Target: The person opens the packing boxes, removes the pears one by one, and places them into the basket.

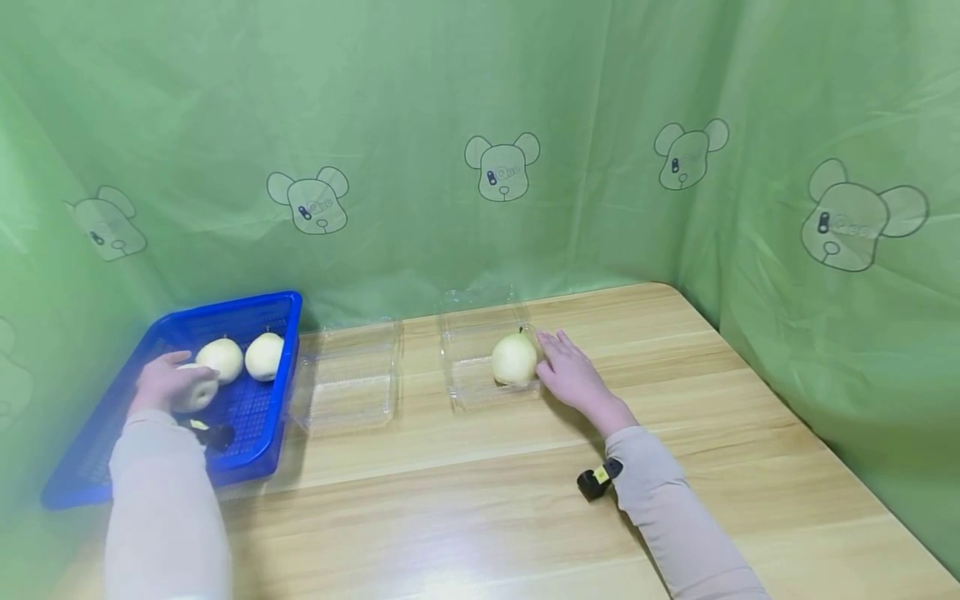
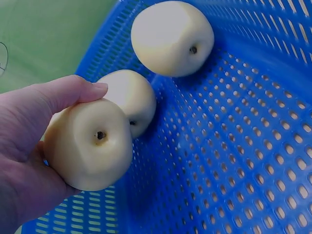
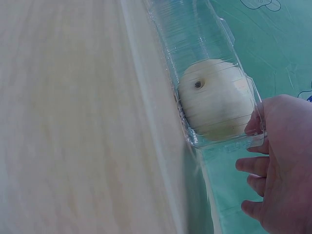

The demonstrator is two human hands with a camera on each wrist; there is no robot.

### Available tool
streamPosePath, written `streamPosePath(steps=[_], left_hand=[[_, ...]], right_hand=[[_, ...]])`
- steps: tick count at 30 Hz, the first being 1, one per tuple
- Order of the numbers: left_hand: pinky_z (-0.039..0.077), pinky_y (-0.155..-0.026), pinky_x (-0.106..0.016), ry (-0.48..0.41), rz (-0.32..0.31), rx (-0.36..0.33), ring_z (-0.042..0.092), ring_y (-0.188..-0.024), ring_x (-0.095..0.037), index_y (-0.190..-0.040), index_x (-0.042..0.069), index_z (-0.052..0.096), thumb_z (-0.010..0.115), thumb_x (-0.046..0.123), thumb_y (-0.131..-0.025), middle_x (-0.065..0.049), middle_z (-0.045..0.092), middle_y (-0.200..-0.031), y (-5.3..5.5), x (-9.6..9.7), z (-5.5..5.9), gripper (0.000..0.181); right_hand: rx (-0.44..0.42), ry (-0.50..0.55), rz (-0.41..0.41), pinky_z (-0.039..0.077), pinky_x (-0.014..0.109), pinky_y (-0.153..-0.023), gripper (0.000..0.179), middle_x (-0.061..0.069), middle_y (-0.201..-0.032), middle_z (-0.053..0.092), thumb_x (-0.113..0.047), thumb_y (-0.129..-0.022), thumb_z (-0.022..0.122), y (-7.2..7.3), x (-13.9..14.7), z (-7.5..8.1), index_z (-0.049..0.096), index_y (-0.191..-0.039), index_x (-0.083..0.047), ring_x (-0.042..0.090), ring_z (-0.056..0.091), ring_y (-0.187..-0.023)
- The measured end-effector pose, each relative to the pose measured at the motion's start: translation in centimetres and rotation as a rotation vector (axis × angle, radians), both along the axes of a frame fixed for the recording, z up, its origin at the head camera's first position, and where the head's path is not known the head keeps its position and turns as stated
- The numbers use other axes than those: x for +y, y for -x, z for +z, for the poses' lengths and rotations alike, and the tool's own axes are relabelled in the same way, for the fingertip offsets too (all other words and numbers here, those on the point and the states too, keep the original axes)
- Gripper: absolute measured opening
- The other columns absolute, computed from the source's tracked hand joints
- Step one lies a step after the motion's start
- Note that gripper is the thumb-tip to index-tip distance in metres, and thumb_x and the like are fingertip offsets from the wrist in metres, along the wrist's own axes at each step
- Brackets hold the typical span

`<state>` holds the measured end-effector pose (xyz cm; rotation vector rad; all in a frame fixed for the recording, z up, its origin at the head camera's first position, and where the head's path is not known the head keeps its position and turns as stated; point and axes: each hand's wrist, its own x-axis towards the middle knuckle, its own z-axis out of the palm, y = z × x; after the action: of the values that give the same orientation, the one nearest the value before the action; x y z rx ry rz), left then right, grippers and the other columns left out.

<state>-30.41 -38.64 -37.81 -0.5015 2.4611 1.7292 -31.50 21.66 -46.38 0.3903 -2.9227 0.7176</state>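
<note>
My left hand (image 1: 161, 379) is over the blue basket (image 1: 288, 367), its thumb and fingers wrapped round a pale yellow pear (image 2: 90, 146). Two more pears, a nearer one (image 2: 130, 100) and a farther one (image 2: 170, 39), lie in the basket against its wall in the left wrist view. At the middle of the table, a clear plastic container (image 1: 468, 392) has one pear (image 1: 514, 360) inside. My right hand (image 1: 573, 375) pinches this container's right wall, the thumb tip beside the pear and the other fingers outside, as the right wrist view shows.
A second clear plastic container (image 1: 348, 392) stands between the basket and the pear's container. Green curtains (image 1: 397, 167) with bear-head drawings hang behind and at both sides of the wooden table (image 1: 450, 500).
</note>
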Motion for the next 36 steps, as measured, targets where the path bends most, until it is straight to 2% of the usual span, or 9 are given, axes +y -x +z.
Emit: streamPosePath(steps=[6, 9, 14, 17, 21, 24, 30, 33, 36], left_hand=[[0.049, -0.081, -0.021, 0.324, -0.023, 0.005, 0.057, -0.093, -0.013, -0.152, -0.005, 0.017, 0.068, 0.033, -0.088, -0.035, 0.031, -0.149, 0.3, -0.8, -1.5, 0.090], [0.048, -0.086, -0.027, 0.349, -0.028, -0.009, 0.052, -0.114, -0.032, -0.152, -0.005, 0.016, 0.068, 0.036, -0.088, -0.036, 0.029, -0.150, 0.3, -0.9, -1.7, 0.093], [0.057, -0.074, -0.025, 0.239, -0.006, -0.026, 0.060, -0.089, -0.012, -0.153, -0.004, 0.011, 0.071, 0.028, -0.087, -0.036, 0.025, -0.152, 0.1, -0.8, -1.9, 0.095], [0.058, -0.077, -0.027, 0.227, 0.012, -0.040, 0.061, -0.094, -0.018, -0.153, -0.004, 0.010, 0.072, 0.026, -0.085, -0.036, 0.023, -0.153, 0.1, -0.7, -2.1, 0.096], [0.048, -0.102, -0.044, 0.329, 0.004, -0.067, 0.044, -0.127, -0.046, -0.151, -0.007, 0.014, 0.071, 0.032, -0.086, -0.037, 0.024, -0.151, -0.1, -0.5, -2.0, 0.095], [0.035, -0.111, -0.054, 0.378, -0.007, -0.077, 0.037, -0.132, -0.050, -0.150, -0.009, 0.017, 0.069, 0.035, -0.087, -0.038, 0.025, -0.150, -0.3, -0.4, -1.9, 0.092], [0.053, -0.084, -0.033, 0.411, 0.003, -0.043, 0.046, -0.123, -0.047, -0.148, -0.010, 0.024, 0.064, 0.037, -0.090, -0.040, 0.027, -0.148, -0.4, -0.2, -1.5, 0.085], [0.052, -0.067, -0.022, 0.398, 0.009, -0.017, 0.051, -0.117, -0.043, -0.148, -0.009, 0.025, 0.062, 0.037, -0.091, -0.040, 0.029, -0.147, -0.2, -0.2, -1.3, 0.083], [0.047, -0.067, -0.019, 0.393, 0.005, -0.004, 0.049, -0.118, -0.044, -0.148, -0.009, 0.026, 0.061, 0.036, -0.091, -0.040, 0.028, -0.148, -0.1, -0.1, -1.1, 0.080]], right_hand=[[-0.003, 0.004, -0.003, 0.014, 0.055, -0.123, 0.061, 0.019, -0.158, 0.029, -0.026, -0.099, 0.038, 0.1, 0.1, -0.1, 0.025, -0.153, -0.002, 0.041, 0.015, -0.149], [0.000, 0.003, -0.001, 0.014, 0.055, -0.122, 0.060, 0.019, -0.158, 0.029, -0.026, -0.099, 0.038, 0.1, 0.0, 0.0, 0.025, -0.152, -0.001, 0.041, 0.016, -0.149], [-0.004, 0.005, -0.004, 0.015, 0.055, -0.123, 0.060, 0.018, -0.158, 0.029, -0.026, -0.099, 0.038, 0.0, 0.0, 0.1, 0.025, -0.152, -0.002, 0.040, 0.016, -0.149], [-0.012, 0.006, -0.005, 0.015, 0.055, -0.123, 0.060, 0.018, -0.158, 0.029, -0.026, -0.099, 0.037, 0.0, 0.1, 0.0, 0.024, -0.153, -0.003, 0.040, 0.016, -0.149], [-0.007, 0.008, -0.001, 0.015, 0.056, -0.122, 0.060, 0.019, -0.158, 0.030, -0.026, -0.099, 0.038, 0.0, 0.1, 0.1, 0.024, -0.153, -0.002, 0.042, 0.017, -0.149], [-0.005, 0.012, 0.000, 0.016, 0.056, -0.122, 0.061, 0.019, -0.157, 0.031, -0.026, -0.098, 0.039, 0.1, 0.1, 0.0, 0.025, -0.152, -0.001, 0.042, 0.018, -0.148], [-0.008, 0.019, 0.004, 0.016, 0.055, -0.122, 0.061, 0.018, -0.157, 0.031, -0.026, -0.098, 0.039, 0.2, 0.1, 0.0, 0.025, -0.153, -0.002, 0.042, 0.018, -0.148], [-0.008, 0.025, 0.006, 0.016, 0.055, -0.122, 0.061, 0.018, -0.157, 0.031, -0.026, -0.099, 0.038, 0.2, 0.0, -0.1, 0.025, -0.152, -0.002, 0.042, 0.018, -0.148], [-0.008, 0.023, 0.005, 0.016, 0.055, -0.122, 0.061, 0.018, -0.157, 0.031, -0.026, -0.099, 0.037, 0.3, 0.1, -0.1, 0.025, -0.153, -0.002, 0.042, 0.018, -0.148]])
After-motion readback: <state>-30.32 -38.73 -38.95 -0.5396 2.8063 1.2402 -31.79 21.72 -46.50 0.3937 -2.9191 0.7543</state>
